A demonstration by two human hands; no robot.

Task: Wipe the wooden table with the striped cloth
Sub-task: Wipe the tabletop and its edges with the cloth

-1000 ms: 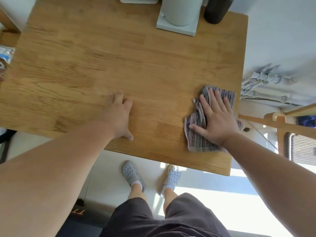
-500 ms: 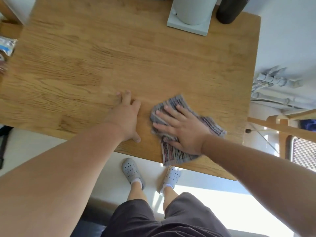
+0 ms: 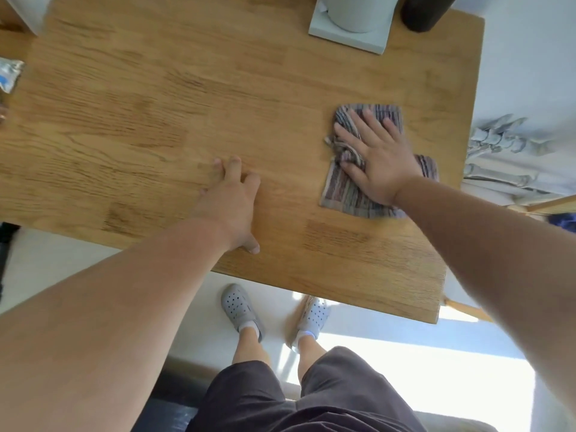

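Head view, looking down over a wooden table point(image 3: 193, 98) with both forearms reaching in from below. Right hand point(image 3: 375, 160) flat on the striped cloth point(image 3: 346, 190), fingers spread and pointing away from the body, palm pressing the fabric against the tabletop; no pinch, no curl. Cloth rumpled and bunched under the thumb side, lying toward the right part of the table, near the right edge but not over it, one corner poking out past the wrist on the right. Left hand point(image 3: 232, 202) open too, palm down on bare wood near the front edge, fingers loosely spread, thumb close to the rim; well apart from the cloth, touching nothing but the table.

At the far edge, a pale cylindrical appliance point(image 3: 358, 14) standing on a square light-grey base point(image 3: 346, 39), cut off by the top of the frame. Just beside it to the right, a dark rounded container point(image 3: 424, 14), also cropped. Crinkled foil-like wrapper point(image 3: 9, 74) at the left border, partly out of view. Off the table to the right, pale jointed shapes like a skeleton hand point(image 3: 498, 135), blurred. Below the front edge, dark shorts point(image 3: 311, 397) and two grey perforated clogs point(image 3: 240, 307) on a light floor, sunlight patch to the right.
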